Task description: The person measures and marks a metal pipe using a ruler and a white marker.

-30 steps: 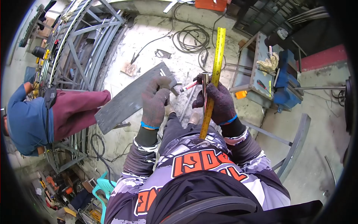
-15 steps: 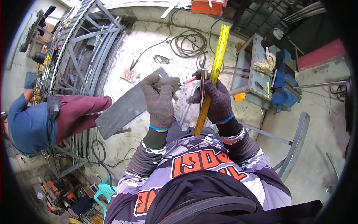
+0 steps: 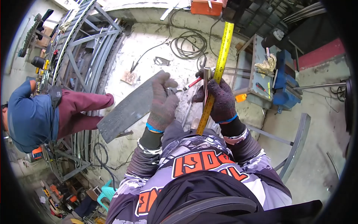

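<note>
My right hand (image 3: 220, 100), in a dark knit glove, grips a short metal tube (image 3: 206, 80) held upright together with a yellow tape measure blade (image 3: 220, 61) laid along it. My left hand (image 3: 162, 101), gloved in grey, holds a red and white marker (image 3: 191, 84) whose tip points at the tube near its upper part. Both hands are in front of my chest, above my knees.
A dark curved steel plate (image 3: 130, 108) lies on the floor to the left. A person in a blue top and maroon trousers (image 3: 41, 115) crouches by grey metal frames (image 3: 80, 44). A blue vise (image 3: 285, 76) sits on a table at right. Cables (image 3: 188, 39) lie coiled ahead.
My left hand has turned and shifted slightly, keeping the marker near the tube. My right hand has raised the tube and tape a little. The crouching person has moved slightly.
</note>
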Available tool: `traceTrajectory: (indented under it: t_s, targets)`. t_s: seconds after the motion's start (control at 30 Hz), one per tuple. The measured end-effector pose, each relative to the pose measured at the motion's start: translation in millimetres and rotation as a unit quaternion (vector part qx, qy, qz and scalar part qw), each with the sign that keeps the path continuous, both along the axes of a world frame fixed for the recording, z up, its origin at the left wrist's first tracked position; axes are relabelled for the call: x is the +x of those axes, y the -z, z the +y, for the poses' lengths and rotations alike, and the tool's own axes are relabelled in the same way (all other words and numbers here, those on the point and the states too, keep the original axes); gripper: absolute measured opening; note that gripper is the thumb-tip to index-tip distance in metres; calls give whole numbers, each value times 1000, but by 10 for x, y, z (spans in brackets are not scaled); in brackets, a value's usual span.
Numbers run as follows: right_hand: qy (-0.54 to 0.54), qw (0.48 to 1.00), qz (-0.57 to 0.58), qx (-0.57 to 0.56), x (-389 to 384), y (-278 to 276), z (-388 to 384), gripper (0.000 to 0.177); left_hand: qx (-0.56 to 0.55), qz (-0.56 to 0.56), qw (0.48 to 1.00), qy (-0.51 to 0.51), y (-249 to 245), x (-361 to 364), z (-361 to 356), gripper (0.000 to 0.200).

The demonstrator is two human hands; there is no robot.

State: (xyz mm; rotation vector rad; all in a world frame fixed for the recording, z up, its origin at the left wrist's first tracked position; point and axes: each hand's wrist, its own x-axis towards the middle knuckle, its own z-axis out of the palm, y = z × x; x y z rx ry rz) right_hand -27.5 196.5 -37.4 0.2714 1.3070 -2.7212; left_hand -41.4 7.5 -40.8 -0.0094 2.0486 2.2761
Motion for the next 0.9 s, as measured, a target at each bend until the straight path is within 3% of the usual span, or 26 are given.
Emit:
traceTrajectory:
  t_s: [0.07, 0.1, 0.2, 0.3, 0.47, 0.53, 0.7, 0.83, 0.9]
  targets:
    - [-14, 1000, -1, 16, -63, 11, -87, 39, -35, 3, 992, 121, 26, -43, -117, 65]
    - [-30, 999, 5, 29, -71, 33, -116, 40, -129, 66, 979, 143, 110, -105, -147, 70]
    - [-29, 998, 12, 58, -195, 55, -268, 42, -133, 129, 967, 173, 195, -321, -277, 71]
    - [-40, 994, 19, 102, -352, 30, -368, 43, -103, 52, 967, 229, 152, -545, -471, 72]
    - [-9, 984, 10, 179, -569, 11, -598, 43, -30, 15, 955, 296, 108, -925, -691, 74]
    - [-2, 965, 19, 262, -639, -90, -655, 43, -22, -13, 945, 326, 77, -1059, -783, 74]
    - [-2, 978, -38, 206, -688, -163, -767, 44, -56, -2, 909, 412, 55, -1324, -884, 58]
    - [9, 980, -33, 196, -729, -127, -853, 46, -49, 18, 917, 396, 110, -1427, -887, 48]
    - [25, 977, -25, 210, -761, -158, -914, 46, -103, 51, 935, 337, 79, -1416, -843, 38]
